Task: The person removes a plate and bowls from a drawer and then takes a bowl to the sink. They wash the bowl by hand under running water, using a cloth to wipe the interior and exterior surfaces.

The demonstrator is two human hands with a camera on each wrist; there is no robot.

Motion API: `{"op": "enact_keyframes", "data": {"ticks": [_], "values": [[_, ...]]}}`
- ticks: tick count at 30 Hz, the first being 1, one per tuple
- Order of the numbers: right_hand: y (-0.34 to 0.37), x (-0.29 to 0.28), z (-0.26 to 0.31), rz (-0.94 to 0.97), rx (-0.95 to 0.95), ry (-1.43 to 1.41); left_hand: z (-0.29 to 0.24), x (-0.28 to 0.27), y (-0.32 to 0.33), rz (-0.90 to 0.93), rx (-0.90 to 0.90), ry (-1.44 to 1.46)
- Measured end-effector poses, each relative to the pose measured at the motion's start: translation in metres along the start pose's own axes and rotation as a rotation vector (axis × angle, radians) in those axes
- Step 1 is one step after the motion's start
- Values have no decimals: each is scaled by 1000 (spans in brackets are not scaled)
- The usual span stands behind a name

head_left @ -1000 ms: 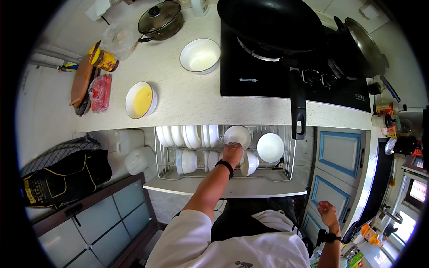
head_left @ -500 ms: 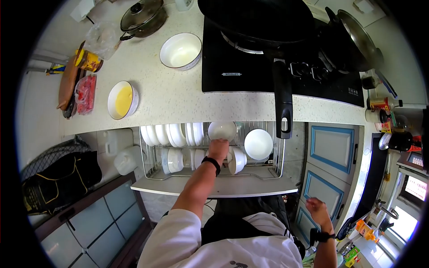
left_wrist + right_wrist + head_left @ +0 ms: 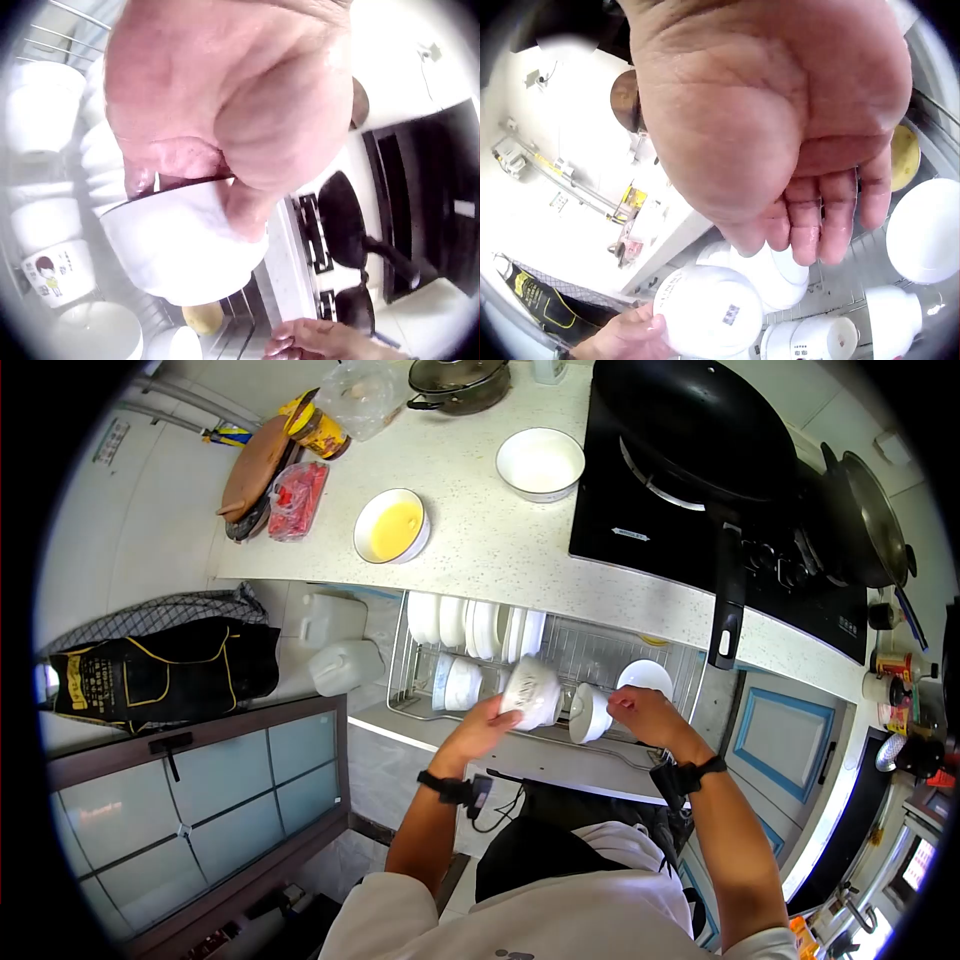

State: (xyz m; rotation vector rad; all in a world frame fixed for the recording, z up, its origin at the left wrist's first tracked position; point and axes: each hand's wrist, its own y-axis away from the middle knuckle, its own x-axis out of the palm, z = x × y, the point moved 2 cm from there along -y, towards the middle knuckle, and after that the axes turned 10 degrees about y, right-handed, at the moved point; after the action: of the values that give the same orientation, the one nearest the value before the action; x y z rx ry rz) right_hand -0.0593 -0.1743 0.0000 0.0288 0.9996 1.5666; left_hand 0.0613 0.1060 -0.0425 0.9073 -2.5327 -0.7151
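Note:
My left hand (image 3: pixel 480 730) grips a white bowl (image 3: pixel 532 694) by its rim, tilted over the pull-out dish rack (image 3: pixel 400 678). In the left wrist view the thumb presses the outside of the bowl (image 3: pixel 180 244) and the other fingers reach over its rim. My right hand (image 3: pixel 648 716) hovers over the rack's right part, its fingers loosely bent with nothing in them. Just left of it in the head view sits another white bowl (image 3: pixel 590 714). A round white dish (image 3: pixel 645 678) lies behind the right hand, partly covered by it.
White plates (image 3: pixel 470 628) stand at the rack's back left, bowls (image 3: pixel 456 683) in front. On the counter are a bowl of yellow liquid (image 3: pixel 392 527), an empty white bowl (image 3: pixel 540 464) and a red packet (image 3: pixel 297 502). A wok handle (image 3: pixel 728 600) juts past the counter edge.
The left hand has lifted a bowl from the rack and brought it forward. My right hand has moved from the far right to over the rack. The head view has turned.

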Motion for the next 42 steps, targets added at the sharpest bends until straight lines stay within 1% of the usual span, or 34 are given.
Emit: {"op": "enact_keyframes", "data": {"ticks": [1, 3, 6, 8, 12, 14, 16, 20, 23, 25, 28, 30, 31, 32, 35, 38, 41, 42], "values": [[-5, 1, 4, 21, -21, 11, 6, -13, 13, -28, 1, 155], [-13, 3, 13, 60, -22, 54, 11, -36, 34, -128, -43, 256], [-23, 10, 24, 105, -3, 83, 51, -78, 34, -118, -101, 398], [-28, 14, 30, 143, 10, 79, 63, -94, 28, -124, -140, 483], [-30, 26, 29, 188, 8, 131, 70, -115, 6, -129, -236, 529], [-27, 29, 29, 195, 23, 130, 75, -122, -8, -149, -225, 508], [-26, 30, 29, 217, 61, 132, 80, -125, -22, -164, -232, 467], [-24, 34, 26, 228, 84, 121, 91, -126, -39, -269, -238, 520], [-28, 38, 26, 188, 52, 138, 90, -122, -40, -332, -229, 518], [-32, 41, 31, 179, 45, 132, 78, -118, -36, -382, -220, 519], [-40, 41, 42, 198, 28, 127, 132, -137, -56, -361, -144, 219], [-44, 43, 48, 204, 17, 131, 130, -124, -58, -373, -157, 62], [-47, 43, 48, 194, 12, 136, 118, -111, -61, -376, -160, -16], [-48, 45, 49, 188, 10, 139, 106, -102, -59, -398, -197, 76], [-50, 40, 57, 222, 84, 127, 132, -111, -72, -388, -211, 161], [-54, 47, 47, 192, 121, 68, 139, -120, -77, -357, -198, 74], [-50, 44, 47, 176, 104, 89, 99, -111, -53, -422, -177, 293], [-49, 42, 46, 179, 115, 96, 129, -125, -61, -347, -151, 482]]}}
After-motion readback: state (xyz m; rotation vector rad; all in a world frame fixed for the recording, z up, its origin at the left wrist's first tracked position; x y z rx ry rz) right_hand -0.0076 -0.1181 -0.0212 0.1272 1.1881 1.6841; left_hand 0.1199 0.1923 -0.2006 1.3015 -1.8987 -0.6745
